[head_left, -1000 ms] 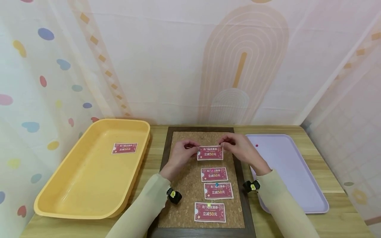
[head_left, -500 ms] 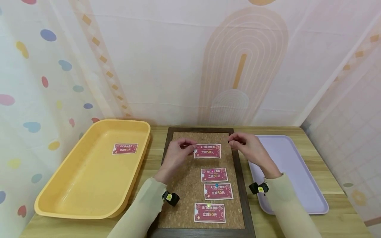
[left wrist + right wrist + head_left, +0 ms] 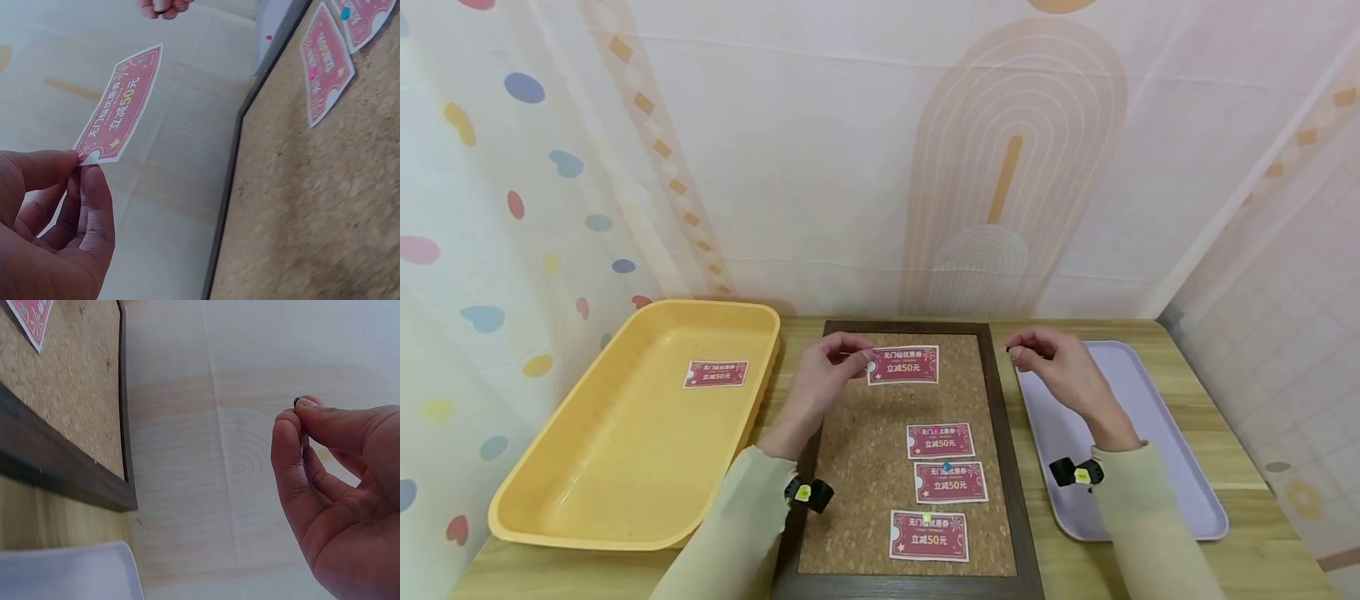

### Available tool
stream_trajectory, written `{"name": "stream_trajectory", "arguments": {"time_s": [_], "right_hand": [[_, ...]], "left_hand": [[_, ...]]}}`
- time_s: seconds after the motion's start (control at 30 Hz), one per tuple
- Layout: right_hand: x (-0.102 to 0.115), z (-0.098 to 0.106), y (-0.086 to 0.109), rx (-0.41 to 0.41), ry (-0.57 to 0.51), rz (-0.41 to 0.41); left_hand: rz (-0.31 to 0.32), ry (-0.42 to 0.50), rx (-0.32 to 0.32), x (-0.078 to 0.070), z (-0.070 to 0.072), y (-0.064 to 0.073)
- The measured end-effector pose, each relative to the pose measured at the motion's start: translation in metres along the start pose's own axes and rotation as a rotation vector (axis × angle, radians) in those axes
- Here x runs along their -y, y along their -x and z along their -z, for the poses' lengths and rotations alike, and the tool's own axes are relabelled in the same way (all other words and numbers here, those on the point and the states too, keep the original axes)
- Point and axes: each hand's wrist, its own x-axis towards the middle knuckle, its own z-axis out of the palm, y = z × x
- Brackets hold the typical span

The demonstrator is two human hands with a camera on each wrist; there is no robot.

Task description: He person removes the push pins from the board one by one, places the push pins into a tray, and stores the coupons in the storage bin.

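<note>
My left hand (image 3: 820, 379) pinches the left end of a red-and-white paper coupon (image 3: 913, 373) between thumb and fingers. The coupon hangs over the far part of a framed cork board (image 3: 857, 492). Between thumb and forefinger of my right hand (image 3: 1075, 383) is a small black-headed push pin (image 3: 297, 400); most of it is hidden by the fingertips. That hand is past the board's right edge, over the purple tray's far left corner. Three matching coupons lie on the board, fixed with a pink pin (image 3: 312, 73), a blue pin (image 3: 947, 467) and a yellow pin (image 3: 927, 517).
A deep yellow tray (image 3: 625, 433) on the left holds one more coupon (image 3: 716, 374). To the right is a shallow purple tray (image 3: 1157, 467), with a red pin (image 3: 269, 37) visible in the left wrist view. A patterned curtain (image 3: 820, 167) rises behind the table.
My left hand has carried the coupon up and to the left. My right hand has let go of the coupon's right corner and drawn away rightward, still pinching the black push pin.
</note>
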Motion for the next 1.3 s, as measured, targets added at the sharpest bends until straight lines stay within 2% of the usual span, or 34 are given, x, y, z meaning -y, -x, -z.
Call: {"name": "stream_trajectory", "arguments": {"time_s": [0.17, 0.4, 0.7, 1.03, 1.3], "right_hand": [[-0.003, 0.011, 0.001, -0.018, 0.019, -0.018], [-0.008, 0.022, 0.001, -0.036, 0.027, 0.0], [-0.014, 0.033, 0.003, -0.051, 0.024, -0.002], [-0.023, 0.043, 0.004, -0.043, 0.031, 0.001], [-0.031, 0.05, 0.005, -0.052, 0.064, -0.023]], "left_hand": [[-0.008, -0.021, -0.006, -0.007, 0.014, 0.002], [-0.07, -0.084, -0.006, -0.014, 0.036, 0.004], [-0.051, -0.105, -0.004, -0.02, 0.062, 0.003], [-0.053, -0.195, -0.02, -0.027, 0.099, 0.004], [-0.012, -0.287, -0.045, -0.024, 0.13, 0.002]]}}
